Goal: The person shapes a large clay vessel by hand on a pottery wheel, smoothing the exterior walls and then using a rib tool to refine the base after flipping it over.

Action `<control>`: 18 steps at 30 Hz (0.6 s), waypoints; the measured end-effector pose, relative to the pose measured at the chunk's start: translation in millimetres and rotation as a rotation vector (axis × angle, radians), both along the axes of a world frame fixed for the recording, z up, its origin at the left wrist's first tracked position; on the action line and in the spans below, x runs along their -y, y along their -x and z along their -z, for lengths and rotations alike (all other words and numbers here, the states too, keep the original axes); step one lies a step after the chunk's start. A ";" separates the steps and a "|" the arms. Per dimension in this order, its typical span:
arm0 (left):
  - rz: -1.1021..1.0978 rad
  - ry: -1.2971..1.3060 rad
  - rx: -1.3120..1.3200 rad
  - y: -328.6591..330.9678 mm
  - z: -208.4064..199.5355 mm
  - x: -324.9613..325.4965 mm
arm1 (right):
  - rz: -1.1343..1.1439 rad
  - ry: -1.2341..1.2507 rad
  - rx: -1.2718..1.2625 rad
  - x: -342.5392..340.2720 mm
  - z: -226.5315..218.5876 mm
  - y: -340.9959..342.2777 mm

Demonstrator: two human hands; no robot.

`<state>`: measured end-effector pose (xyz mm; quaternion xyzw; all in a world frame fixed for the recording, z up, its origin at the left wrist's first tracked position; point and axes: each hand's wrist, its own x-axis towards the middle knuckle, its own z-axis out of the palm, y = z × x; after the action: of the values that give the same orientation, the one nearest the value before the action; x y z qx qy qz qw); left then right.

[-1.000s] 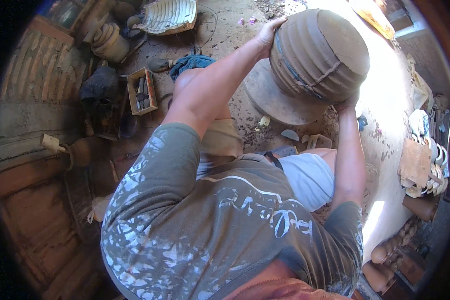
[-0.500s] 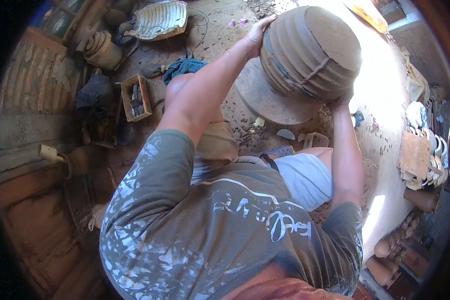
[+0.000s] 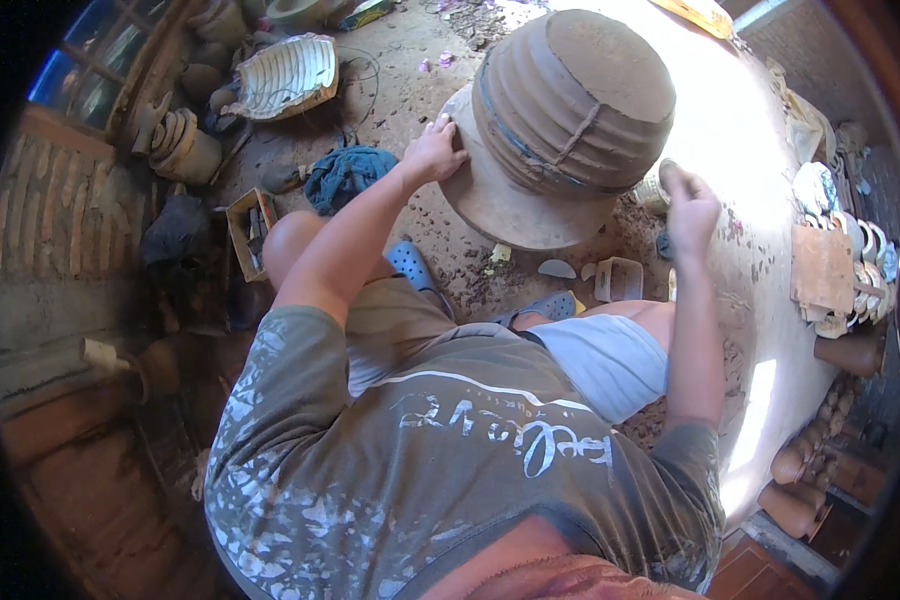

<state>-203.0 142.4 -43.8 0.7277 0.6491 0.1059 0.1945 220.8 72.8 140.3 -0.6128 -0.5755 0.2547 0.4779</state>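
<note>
Dirt and clay crumbs littered the workshop floor point(image 3: 395, 95), with a ribbed brick wall point(image 3: 65, 205) to my left and hard glare to my right. The big pot point(image 3: 570, 110) sat flat face up on a round disc point(image 3: 530, 228), between my hands and clear of both. My left hand point(image 3: 433, 152) lay open at the disc's edge; my right hand point(image 3: 692, 208) was curled, whether around anything I couldn't tell. Broad ridges ringed the pot's dull brown clay, along with a bluish band point(image 3: 490, 130).
</note>
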 end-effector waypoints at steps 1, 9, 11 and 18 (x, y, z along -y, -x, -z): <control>0.014 0.035 -0.042 -4.5 -10.1 10.7 | -0.038 0.003 0.118 25.7 -6.2 25.7; 0.196 0.098 -0.282 -4.5 -58.6 42.5 | 0.040 -0.328 0.527 75.5 -3.5 114.2; 0.233 0.136 -0.300 -5.8 -63.2 45.0 | 0.080 -0.363 0.635 73.5 -3.1 115.3; 0.307 0.243 -0.405 -31.0 -90.1 64.1 | 0.100 -0.482 0.691 66.5 7.9 101.6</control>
<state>-172.1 78.3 46.3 0.7954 0.5647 -0.1510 0.1603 119.2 6.4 132.4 -0.5599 -0.7146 -0.1312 0.3982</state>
